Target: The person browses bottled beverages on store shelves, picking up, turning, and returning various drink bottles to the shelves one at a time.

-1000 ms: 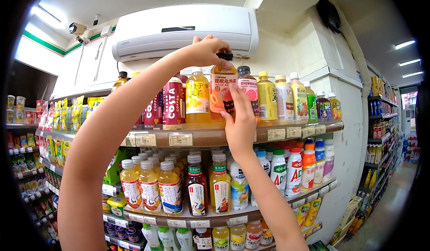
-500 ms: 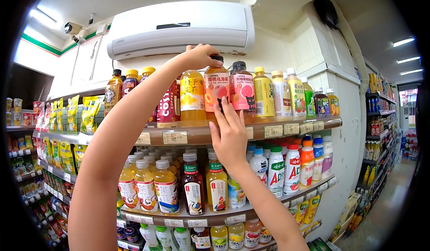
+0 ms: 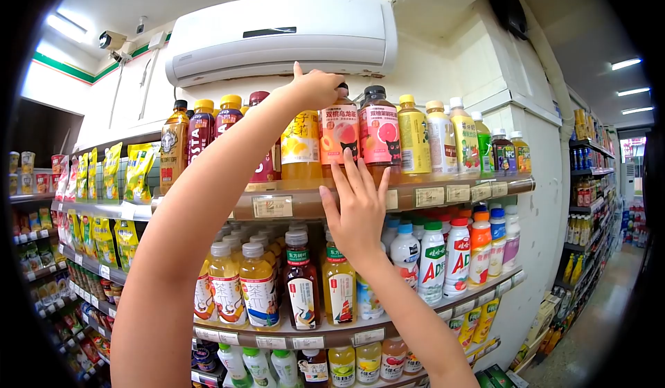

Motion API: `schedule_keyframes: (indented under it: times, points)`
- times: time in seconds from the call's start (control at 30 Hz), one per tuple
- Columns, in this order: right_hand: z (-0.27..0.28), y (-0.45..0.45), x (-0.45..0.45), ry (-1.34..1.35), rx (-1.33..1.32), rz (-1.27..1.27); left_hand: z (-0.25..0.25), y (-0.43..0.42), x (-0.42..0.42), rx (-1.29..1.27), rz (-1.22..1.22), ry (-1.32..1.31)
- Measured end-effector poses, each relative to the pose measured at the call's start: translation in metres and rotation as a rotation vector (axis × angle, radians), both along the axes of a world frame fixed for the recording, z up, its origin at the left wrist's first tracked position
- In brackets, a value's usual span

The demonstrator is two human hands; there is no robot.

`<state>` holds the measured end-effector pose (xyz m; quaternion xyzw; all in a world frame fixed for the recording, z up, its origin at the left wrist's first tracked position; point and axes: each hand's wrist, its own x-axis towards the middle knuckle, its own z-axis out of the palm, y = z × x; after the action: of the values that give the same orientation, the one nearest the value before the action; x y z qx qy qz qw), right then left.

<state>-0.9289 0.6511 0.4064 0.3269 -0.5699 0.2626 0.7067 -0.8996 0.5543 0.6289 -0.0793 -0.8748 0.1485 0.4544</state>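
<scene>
On the top shelf stands a peach oolong tea bottle (image 3: 338,128) with a pink and orange label and a dark cap. My left hand (image 3: 317,90) reaches over from the left and grips its cap, one digit pointing up. In front of the same bottle, my right hand (image 3: 359,211) is open with fingers spread, fingertips at the lower label; whether they touch it I cannot tell. To the right is a pink grapefruit-label bottle (image 3: 379,135). A yellow-label jasmine drink bottle (image 3: 299,142) stands to the left, its top hidden by my left forearm.
An air conditioner (image 3: 284,38) hangs just above the top bottles. The shelf edge (image 3: 325,197) carries price tags. Below, another shelf holds tea bottles (image 3: 260,287) and white milk drink bottles (image 3: 431,263). Snack bags (image 3: 138,170) hang at left; an aisle (image 3: 603,305) runs along the right.
The view has shifted slightly, moving the bottles up and right in it. A digit of my left hand now points up. My right fingertips sit a little lower on the bottle.
</scene>
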Motion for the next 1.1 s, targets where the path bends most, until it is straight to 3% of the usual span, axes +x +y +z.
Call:
schedule_keyframes:
  times: [0.3, 0.5, 0.7, 0.87, 1.1]
  points:
    - [-0.002, -0.001, 0.002, -0.029, -0.001, -0.076, -0.006, -0.007, -0.014, -0.191, 0.037, 0.147]
    - [-0.003, -0.004, 0.005, -0.039, -0.003, -0.115, -0.004, -0.007, -0.012, -0.085, -0.012, 0.043]
    - [0.002, 0.012, 0.01, -0.04, -0.027, -0.028, -0.009, 0.006, -0.006, -0.129, 0.027, 0.22]
    - [0.007, 0.034, 0.004, -0.057, -0.127, -0.098, -0.004, 0.026, -0.014, -0.016, -0.29, 0.106]
    - [0.01, 0.053, -0.007, -0.123, -0.194, -0.164, -0.002, 0.046, -0.026, 0.057, -0.218, 0.073]
